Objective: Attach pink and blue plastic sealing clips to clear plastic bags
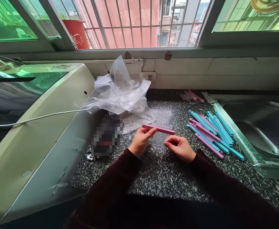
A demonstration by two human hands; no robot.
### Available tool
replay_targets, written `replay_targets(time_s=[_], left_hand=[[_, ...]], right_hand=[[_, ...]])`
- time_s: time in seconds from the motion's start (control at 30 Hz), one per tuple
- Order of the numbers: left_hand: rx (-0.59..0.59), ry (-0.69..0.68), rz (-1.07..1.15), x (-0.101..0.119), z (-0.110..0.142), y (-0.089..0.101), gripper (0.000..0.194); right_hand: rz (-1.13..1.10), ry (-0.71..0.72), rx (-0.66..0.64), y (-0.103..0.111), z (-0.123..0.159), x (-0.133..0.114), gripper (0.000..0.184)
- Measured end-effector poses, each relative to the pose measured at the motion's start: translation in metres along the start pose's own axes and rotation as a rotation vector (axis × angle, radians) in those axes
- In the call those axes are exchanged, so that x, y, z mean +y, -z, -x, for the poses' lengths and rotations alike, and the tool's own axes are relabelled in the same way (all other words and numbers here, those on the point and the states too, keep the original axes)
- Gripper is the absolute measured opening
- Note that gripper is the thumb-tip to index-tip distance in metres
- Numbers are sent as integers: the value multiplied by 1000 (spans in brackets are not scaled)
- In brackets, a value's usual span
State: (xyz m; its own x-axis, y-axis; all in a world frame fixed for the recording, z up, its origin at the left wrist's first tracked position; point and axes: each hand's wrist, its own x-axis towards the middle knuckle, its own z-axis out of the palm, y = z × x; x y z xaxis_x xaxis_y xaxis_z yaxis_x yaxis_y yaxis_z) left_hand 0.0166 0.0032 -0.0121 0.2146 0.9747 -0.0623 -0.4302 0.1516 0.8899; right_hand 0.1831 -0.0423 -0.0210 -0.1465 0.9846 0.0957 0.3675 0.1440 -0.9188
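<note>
The fingers of the left hand (pixel 140 140) are closed on a pink clip (pixel 163 129), the thumb pressed over its left part, so that the rest of the strip extends to the right, toward the other hand. The fingers of the right hand (pixel 180 148) are curled, the thumb and index tips close together, just below the clip's right end; whether they pinch the thin clear film (pixel 157 140) between the hands, I cannot tell. Under both hands lies the speckled countertop (pixel 168 178). To the right of the right hand, pink and blue clips (pixel 209 133) lie in a loose pile beside the metal sink (pixel 261 127). Farther back, crumpled clear plastic bags (pixel 124 92) are heaped at the left, in front of a wall socket (pixel 150 77), below the barred window (pixel 139 25).
</note>
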Motion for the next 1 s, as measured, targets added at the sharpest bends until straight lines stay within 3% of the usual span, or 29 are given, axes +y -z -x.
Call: replay_targets(time_s=[0.2, 0.4, 0.5, 0.63, 0.8, 1.0], left_hand=[[26, -43, -13, -2, 0, 1, 36], [-28, -68, -147, 0, 1, 3, 34], [-54, -52, -185, 1, 2, 2, 36], [-66, -47, -225, 1, 2, 1, 38], [-114, -31, -315, -2, 2, 0, 38], [-202, 12, -441, -3, 5, 0, 29]], right_hand=[[178, 165, 65, 0, 2, 4, 18], [253, 362, 322, 7, 5, 9, 26], [368, 460, 314, 10, 5, 9, 12], [531, 546, 292, 11, 5, 8, 13], [708, 550, 325, 14, 5, 5, 14], [791, 420, 436, 23, 6, 2, 20]])
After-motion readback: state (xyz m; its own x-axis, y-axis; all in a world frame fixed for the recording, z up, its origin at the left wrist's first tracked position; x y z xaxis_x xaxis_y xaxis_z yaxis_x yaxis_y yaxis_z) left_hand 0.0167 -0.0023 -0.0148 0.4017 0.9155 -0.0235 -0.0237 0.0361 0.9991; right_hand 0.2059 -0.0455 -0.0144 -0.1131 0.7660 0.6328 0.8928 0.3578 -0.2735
